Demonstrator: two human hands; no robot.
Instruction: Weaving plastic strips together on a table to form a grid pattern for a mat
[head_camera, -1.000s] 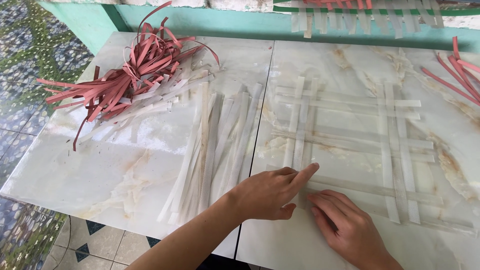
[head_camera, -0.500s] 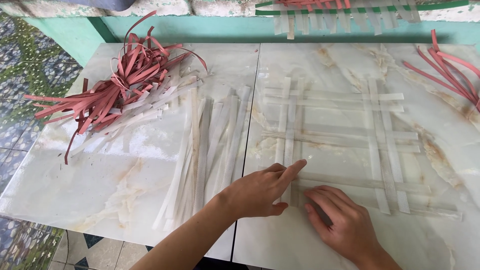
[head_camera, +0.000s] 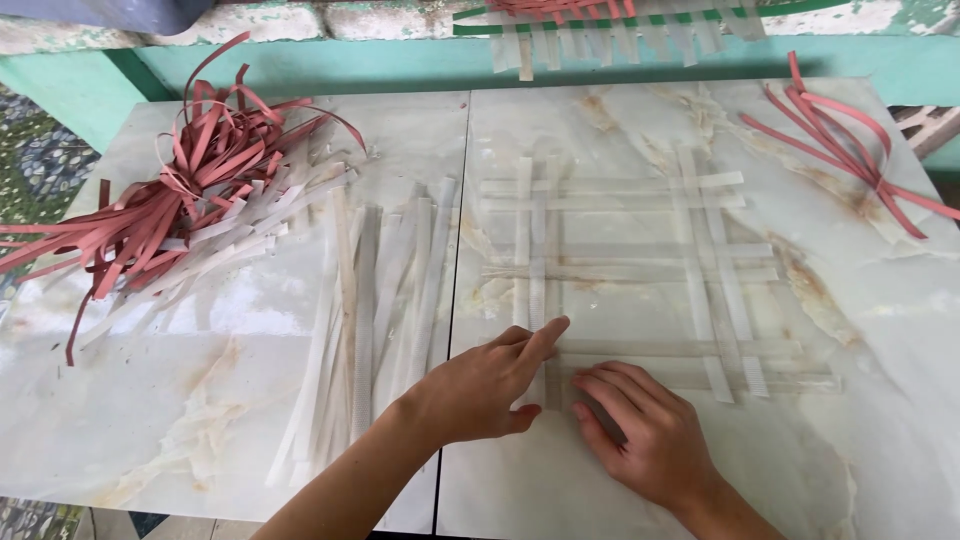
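Both hands (head_camera: 560, 410) press (seemingly flat) on white strip lattice (head_camera: 640, 270).

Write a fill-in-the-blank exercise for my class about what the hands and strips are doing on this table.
1. Both hands, the left hand and right hand, press on the ____ corner of the pale strip lattice.
2. The tangled heap of strips at the table's far left is ____ in colour.
3. Loose pale strips lie to the ____ of the lattice.

Missing words: near left; red; left
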